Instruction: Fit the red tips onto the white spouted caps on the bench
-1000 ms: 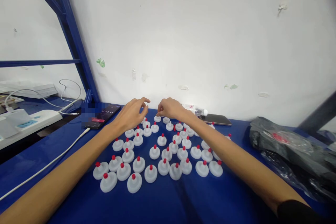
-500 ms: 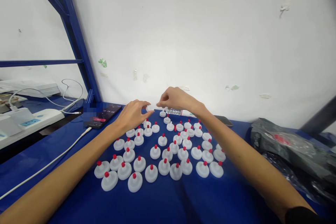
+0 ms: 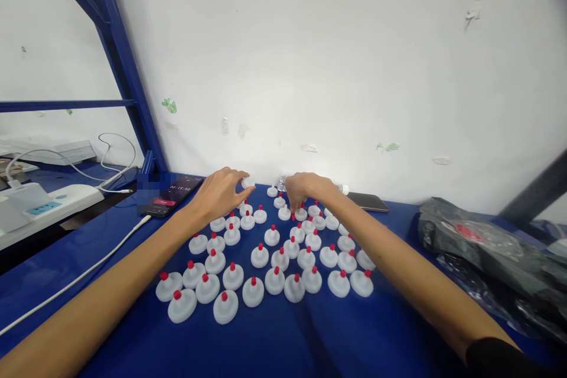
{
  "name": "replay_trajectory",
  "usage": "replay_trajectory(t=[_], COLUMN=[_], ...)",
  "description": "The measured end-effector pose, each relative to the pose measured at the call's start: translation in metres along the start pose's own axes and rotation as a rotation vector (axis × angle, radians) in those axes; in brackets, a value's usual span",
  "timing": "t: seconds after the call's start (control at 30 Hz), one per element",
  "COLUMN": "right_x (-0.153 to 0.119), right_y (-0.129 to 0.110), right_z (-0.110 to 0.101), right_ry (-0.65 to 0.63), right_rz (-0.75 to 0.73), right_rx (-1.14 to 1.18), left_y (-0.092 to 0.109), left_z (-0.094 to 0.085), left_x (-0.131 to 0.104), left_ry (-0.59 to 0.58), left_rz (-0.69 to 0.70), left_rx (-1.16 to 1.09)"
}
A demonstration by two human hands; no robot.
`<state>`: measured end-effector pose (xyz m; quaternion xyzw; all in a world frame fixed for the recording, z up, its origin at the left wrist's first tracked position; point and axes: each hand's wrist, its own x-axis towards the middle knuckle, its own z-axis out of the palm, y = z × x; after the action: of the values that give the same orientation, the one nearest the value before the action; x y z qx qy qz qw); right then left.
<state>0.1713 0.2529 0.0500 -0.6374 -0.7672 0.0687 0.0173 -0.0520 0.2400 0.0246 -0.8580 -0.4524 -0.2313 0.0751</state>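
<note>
Across a blue surface [image 3: 266,342], seen from the wearer's head, dozens of white nozzle lids with red tips [image 3: 253,292] stand in loose rows. To the left are a phone showing a timer [image 3: 172,192], a white cable [image 3: 84,283] and a power strip [image 3: 88,198]; to the right, a crumpled dark plastic bag [image 3: 465,230]. Against the pale wall lie a clear bottle [image 3: 282,183] and a dark phone [image 3: 367,201]. The right hand hides the bottle's middle, and the right forearm covers part of the lids on that side.

The left hand [image 3: 219,192] has its thumb and index finger a little apart, pinching a white lid [image 3: 248,182] between them near the far edge. The right hand [image 3: 301,189] points down, fingertips bunched close together, right at a small loose red cap [image 3: 293,217]; whether its grip has hold of the cap is impossible to tell. Just beside those fingertips sits a tipless lid [image 3: 284,213], with another bare lid [image 3: 271,191] farther back, between the hands.
</note>
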Motion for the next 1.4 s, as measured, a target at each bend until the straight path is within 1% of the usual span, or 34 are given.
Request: replay_trajectory(t=[0.1,0.13,0.2,0.27,0.37,0.5,0.7,0.77,0.9,1.07,1.27,1.33,1.4], right_x=[0.002,0.001,-0.001,-0.005,-0.011,-0.012,-0.003,-0.003,-0.007,-0.009,-0.01,-0.011,-0.011], right_y=[-0.001,-0.002,-0.003,-0.001,0.006,0.013,0.001,-0.005,-0.012,-0.014,-0.014,-0.012,-0.011], right_z=[0.004,0.004,0.002,-0.004,-0.016,-0.025,-0.017,-0.014,-0.012,-0.01,-0.012,-0.016,-0.017], right_ry=[-0.182,-0.219,-0.259,-0.266,-0.21,-0.076,0.152,0.2,0.201,0.19,0.236,0.246,0.225], right_rz=[0.073,0.085,0.093,0.082,0.042,-0.044,-0.288,-0.355,-0.434,-0.482,-0.463,-0.44,-0.414], right_rx=[-0.016,-0.015,-0.007,0.006,0.019,0.094,0.437,0.546,0.663,0.691,0.617,0.564,0.492], left_y=[0.0,0.0,0.0,0.0,0.001,0.003,0.005,0.005,0.004,0.003,0.005,0.007,0.008], left_z=[0.0,0.001,0.001,0.001,0.0,0.0,-0.001,-0.001,-0.002,-0.002,-0.002,-0.002,-0.002], left_x=[0.0,0.0,0.0,0.0,-0.001,-0.001,0.0,0.0,0.0,-0.001,-0.002,-0.003,-0.003], left_ry=[-0.004,-0.005,-0.005,-0.006,-0.012,-0.031,-0.039,-0.035,-0.014,0.013,0.007,0.023,0.056], left_rz=[0.004,0.004,0.004,0.0,-0.003,-0.003,0.003,-0.001,-0.008,-0.003,0.012,-0.007,-0.042], left_rx=[0.0,0.0,0.001,0.001,-0.003,-0.006,-0.022,-0.032,-0.048,-0.072,-0.1,-0.107,-0.109])
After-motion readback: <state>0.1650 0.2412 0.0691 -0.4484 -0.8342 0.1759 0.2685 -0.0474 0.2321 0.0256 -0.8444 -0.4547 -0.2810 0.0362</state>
